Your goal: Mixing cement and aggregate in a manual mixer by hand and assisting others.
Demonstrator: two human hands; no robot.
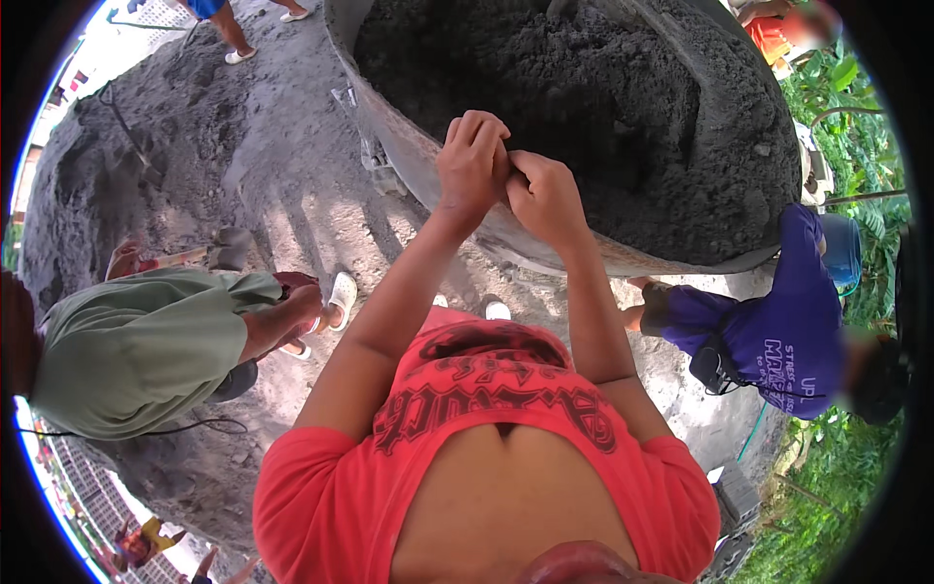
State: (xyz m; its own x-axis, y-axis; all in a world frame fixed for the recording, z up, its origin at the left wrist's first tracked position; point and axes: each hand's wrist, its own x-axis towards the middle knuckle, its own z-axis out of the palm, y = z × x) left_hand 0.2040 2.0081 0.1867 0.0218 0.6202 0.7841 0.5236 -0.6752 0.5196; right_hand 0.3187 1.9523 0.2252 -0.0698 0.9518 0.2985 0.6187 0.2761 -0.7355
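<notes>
My left hand [474, 161] and my right hand [547, 200] meet in front of me, at the near rim of a large round metal mixing pan [418, 156]. The fingers of both are curled in, and their tips are hidden, so whatever they hold, if anything, does not show. Whether they rest on the rim or hover just over it, I cannot tell. Inside the pan lies a dark grey, crumbly mix [623, 136], like damp mortar or cement, heaped towards the far side.
To my left a person in a grey-green shirt [146, 350] is near a shovel [229, 249]. On the right, a person in purple [769, 331] stands close to the pan, near a blue bucket [842, 248]. A sand heap [78, 185] with another shovel [131, 136] rises at far left.
</notes>
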